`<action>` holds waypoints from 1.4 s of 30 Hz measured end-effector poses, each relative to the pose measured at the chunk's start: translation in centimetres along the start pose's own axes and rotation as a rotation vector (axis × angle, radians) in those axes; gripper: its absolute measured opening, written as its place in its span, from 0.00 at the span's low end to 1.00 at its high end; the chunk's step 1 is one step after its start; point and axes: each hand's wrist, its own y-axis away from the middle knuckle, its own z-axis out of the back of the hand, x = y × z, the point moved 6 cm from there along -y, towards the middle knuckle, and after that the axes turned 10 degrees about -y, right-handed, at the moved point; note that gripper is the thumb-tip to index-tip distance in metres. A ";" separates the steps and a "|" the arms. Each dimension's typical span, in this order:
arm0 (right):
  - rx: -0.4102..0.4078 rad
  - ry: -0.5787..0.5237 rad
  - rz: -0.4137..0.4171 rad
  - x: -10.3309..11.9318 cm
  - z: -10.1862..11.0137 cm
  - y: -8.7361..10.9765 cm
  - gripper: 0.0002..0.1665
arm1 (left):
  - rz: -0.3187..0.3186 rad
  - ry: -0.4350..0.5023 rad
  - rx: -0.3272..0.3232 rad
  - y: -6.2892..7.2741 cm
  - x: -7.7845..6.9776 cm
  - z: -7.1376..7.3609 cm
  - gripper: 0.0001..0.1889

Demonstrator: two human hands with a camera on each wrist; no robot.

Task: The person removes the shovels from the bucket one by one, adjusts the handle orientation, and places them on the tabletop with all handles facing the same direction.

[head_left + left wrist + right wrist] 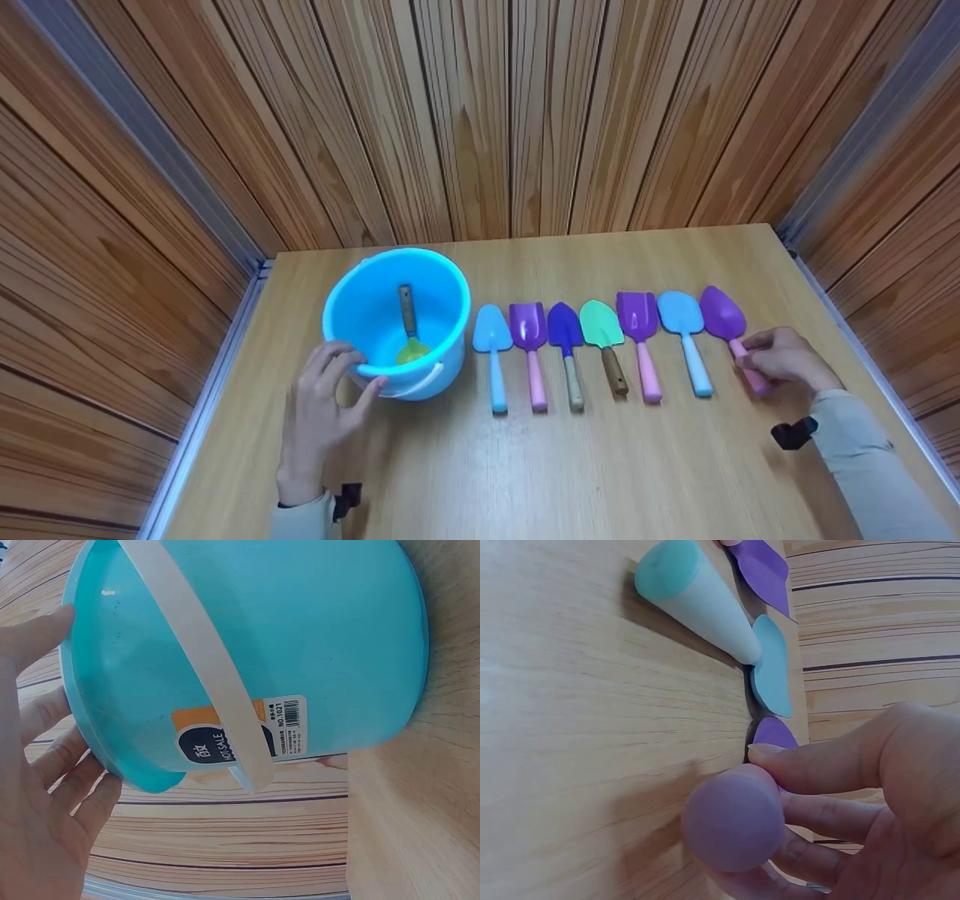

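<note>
My left hand (322,405) grips the rim of a light blue bucket (442,300), with thumb and fingertips along its edge. Inside the bucket leans a small trowel (407,311) with a yellow-green blade and brown handle. At the right end of a row of hand trowels and scoops, my right hand (787,360) pinches the pink handle (735,825) of a purple trowel (722,313). Its pointed blade lies toward the back of the table. Nearest to it is a light blue shovel (681,311).
The row also holds a purple scoop (638,315), a green trowel (601,324), a dark blue trowel (565,326), another purple scoop (528,324) and a light blue trowel (492,330). Wood-plank walls (480,120) enclose the table (525,480) at back and sides.
</note>
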 end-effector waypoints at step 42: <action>-0.072 0.184 0.282 15.3 -4.2 -2.3 0.32 | -0.046 0.012 -0.023 0.1 -0.2 0.1 0.17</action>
